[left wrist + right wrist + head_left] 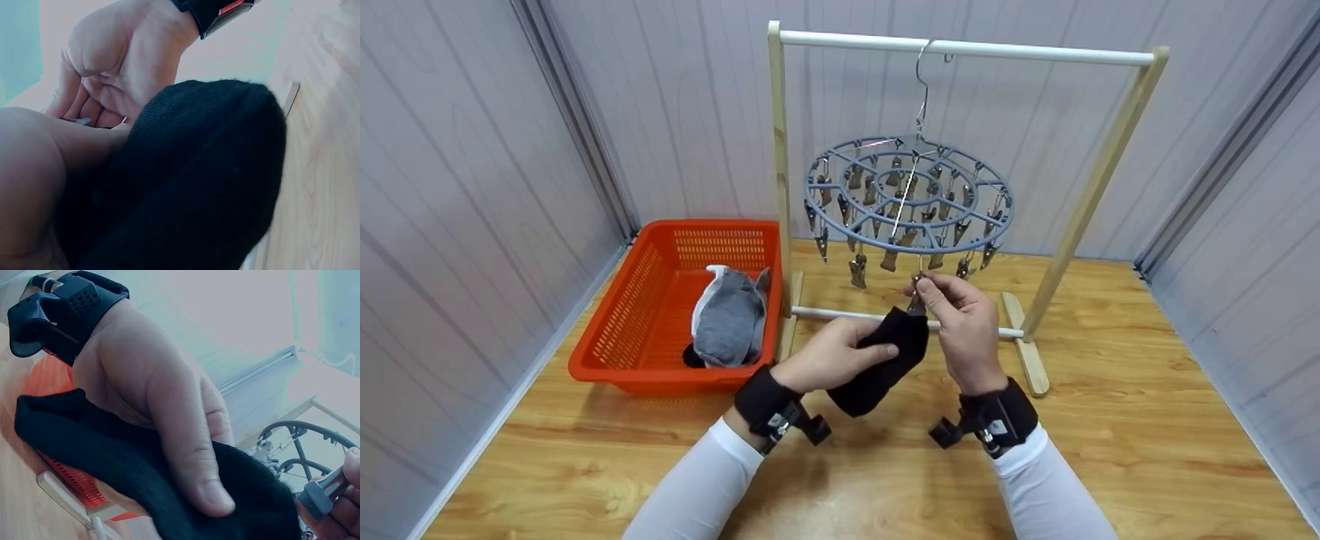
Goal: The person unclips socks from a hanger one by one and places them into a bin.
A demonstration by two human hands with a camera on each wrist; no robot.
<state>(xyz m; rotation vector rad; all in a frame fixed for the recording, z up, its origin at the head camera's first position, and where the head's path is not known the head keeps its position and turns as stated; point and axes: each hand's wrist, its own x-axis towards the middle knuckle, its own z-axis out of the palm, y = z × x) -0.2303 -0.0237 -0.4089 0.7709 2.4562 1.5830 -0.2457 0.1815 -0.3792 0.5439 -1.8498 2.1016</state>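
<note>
My left hand holds a black sock, thumb on top and fingers underneath. The sock's cuff points up toward a metal clip, and its other end hangs down toward the front. My right hand pinches that clip between thumb and fingers, right at the cuff. The clip hangs from the front rim of a round blue-grey clip hanger. In the left wrist view, the sock fills the middle and partly covers the right hand. The right wrist view shows the left thumb lying across the sock.
An orange basket stands at left with a grey and white soft item inside. The hanger hooks over the white bar of a wooden rack, whose right post rises beyond my right hand. Several clips dangle around the hanger.
</note>
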